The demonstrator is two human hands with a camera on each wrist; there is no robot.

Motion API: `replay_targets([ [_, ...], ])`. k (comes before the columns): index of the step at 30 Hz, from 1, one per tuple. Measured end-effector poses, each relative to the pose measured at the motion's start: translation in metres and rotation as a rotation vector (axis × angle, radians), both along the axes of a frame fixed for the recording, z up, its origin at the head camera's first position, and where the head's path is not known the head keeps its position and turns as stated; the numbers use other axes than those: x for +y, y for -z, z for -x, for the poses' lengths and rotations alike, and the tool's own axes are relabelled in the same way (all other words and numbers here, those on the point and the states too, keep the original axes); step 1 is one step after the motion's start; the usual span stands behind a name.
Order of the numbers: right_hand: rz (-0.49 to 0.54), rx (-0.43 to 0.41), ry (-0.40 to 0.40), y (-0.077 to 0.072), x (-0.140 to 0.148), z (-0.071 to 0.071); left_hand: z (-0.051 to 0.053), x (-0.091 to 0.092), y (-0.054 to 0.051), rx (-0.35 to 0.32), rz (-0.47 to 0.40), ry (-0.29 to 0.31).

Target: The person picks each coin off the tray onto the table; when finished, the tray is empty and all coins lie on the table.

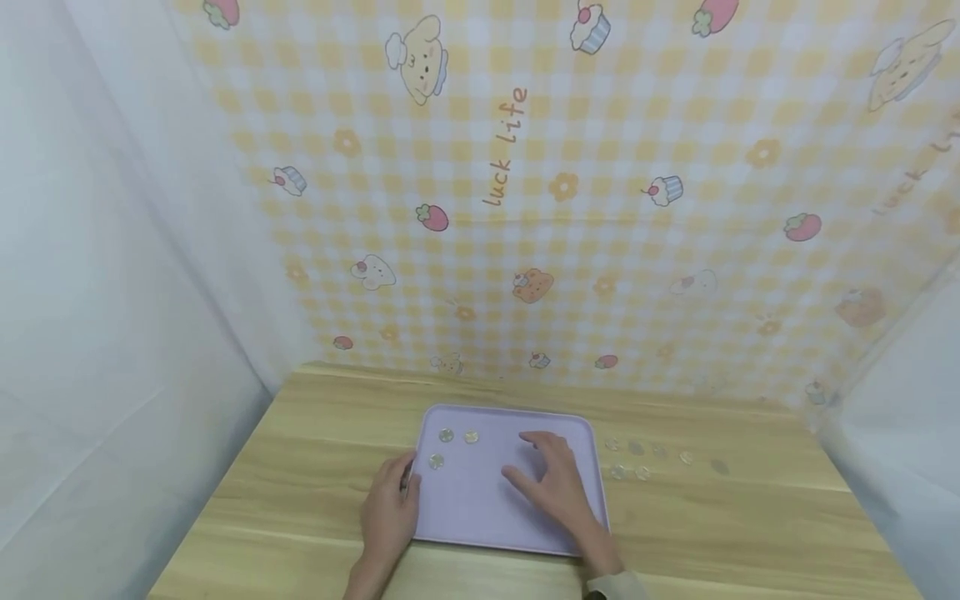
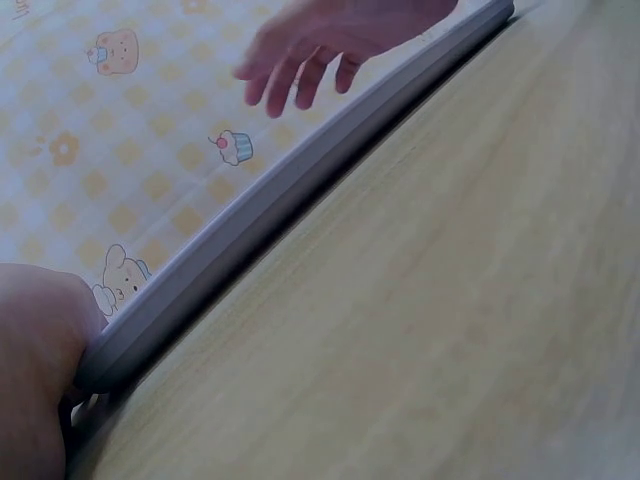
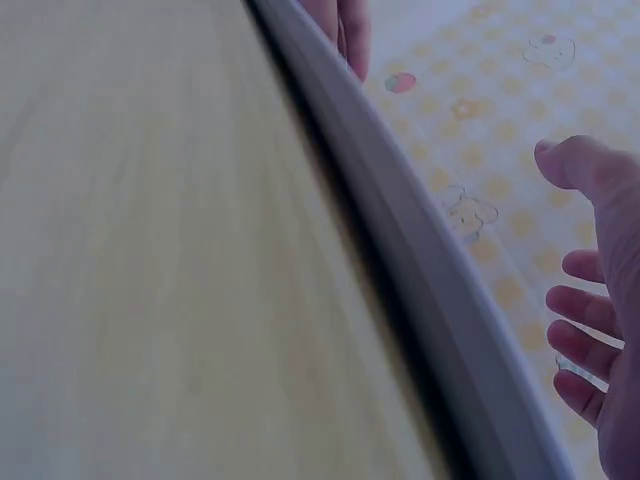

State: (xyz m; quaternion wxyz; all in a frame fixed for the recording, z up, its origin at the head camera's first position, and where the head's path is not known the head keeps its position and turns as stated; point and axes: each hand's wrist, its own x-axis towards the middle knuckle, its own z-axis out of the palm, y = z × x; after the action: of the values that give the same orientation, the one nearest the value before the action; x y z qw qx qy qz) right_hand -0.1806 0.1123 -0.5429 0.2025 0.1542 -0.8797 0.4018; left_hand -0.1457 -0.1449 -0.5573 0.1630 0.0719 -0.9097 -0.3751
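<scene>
A pale purple tray [image 1: 480,500] lies on the wooden table, with three small shiny coins [image 1: 446,435] near its far left corner. My left hand [image 1: 390,504] grips the tray's left edge, thumb at the rim; its other fingers are partly hidden. In the left wrist view, part of that hand [image 2: 40,350] is against the tray's end. Over the right half of the tray hovers my right hand [image 1: 553,483], thumb and fingers spread apart. The right wrist view shows this hand [image 3: 610,290] above the rim, holding nothing.
More small coins [image 1: 642,472], several in loose rows, lie on the table [image 1: 712,525] right of the tray. A yellow checked cloth backdrop [image 1: 600,250] stands behind the table, with white sheets [image 1: 150,333] at both sides.
</scene>
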Motion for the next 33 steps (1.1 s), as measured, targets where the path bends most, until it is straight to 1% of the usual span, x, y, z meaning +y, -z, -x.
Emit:
replay_targets([
  [3,0.031,-0.064,-0.041,-0.002,-0.014,0.005,0.000,0.001,-0.001,-0.004,0.003,-0.001],
  [6,0.029,-0.116,-0.071,-0.003,-0.030,0.011,-0.001,0.000,-0.001,-0.002,0.003,-0.010],
  [10,0.020,-0.157,-0.091,-0.003,-0.049,0.017,-0.001,-0.001,-0.001,0.018,0.008,-0.014],
  [12,0.014,-0.155,-0.088,-0.002,-0.057,0.020,-0.002,0.000,-0.001,0.027,0.011,-0.007],
  [15,-0.007,-0.124,-0.066,0.000,-0.066,0.026,-0.002,0.001,-0.003,0.034,0.017,0.000],
  [20,-0.011,-0.089,-0.040,0.005,-0.076,0.034,-0.001,0.001,-0.004,0.017,0.017,-0.007],
  [24,-0.013,-0.085,-0.024,0.008,-0.082,0.037,0.000,0.001,-0.004,0.022,0.018,-0.003],
  [28,-0.028,-0.060,0.010,0.010,-0.085,0.039,0.001,0.001,-0.002,0.034,0.020,0.003],
  [33,-0.033,-0.019,0.059,0.009,-0.089,0.040,0.001,0.000,-0.001,-0.001,0.002,0.005],
])
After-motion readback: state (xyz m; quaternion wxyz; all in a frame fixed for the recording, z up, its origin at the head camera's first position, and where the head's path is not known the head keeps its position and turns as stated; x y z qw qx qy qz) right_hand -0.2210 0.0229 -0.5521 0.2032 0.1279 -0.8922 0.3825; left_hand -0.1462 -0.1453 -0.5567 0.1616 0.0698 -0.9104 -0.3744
